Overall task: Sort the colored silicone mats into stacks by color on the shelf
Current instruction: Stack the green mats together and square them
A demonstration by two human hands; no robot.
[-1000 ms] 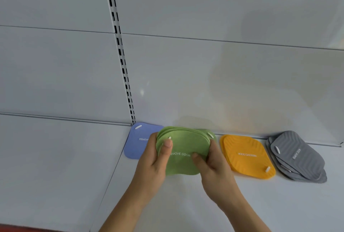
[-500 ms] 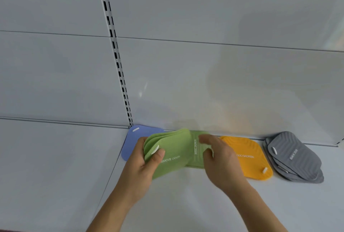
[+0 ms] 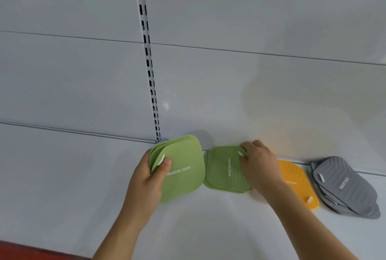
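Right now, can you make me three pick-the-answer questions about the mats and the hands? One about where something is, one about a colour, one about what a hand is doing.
1. Where are the grey mats?
A. Far right of the shelf
B. Far left
C. In a hand

2. What colour is the mat beside the grey ones?
A. Pink
B. Orange
C. Black

3. What is the left hand doing?
A. Hanging idle
B. Pointing at the wall
C. Gripping a bunch of green mats

Answers: 1 A, the grey pile lies at the right end. 2 B, the orange mat lies just left of it. 3 C, its thumb clamps the bunch, while the right hand touches the green mats on the shelf.
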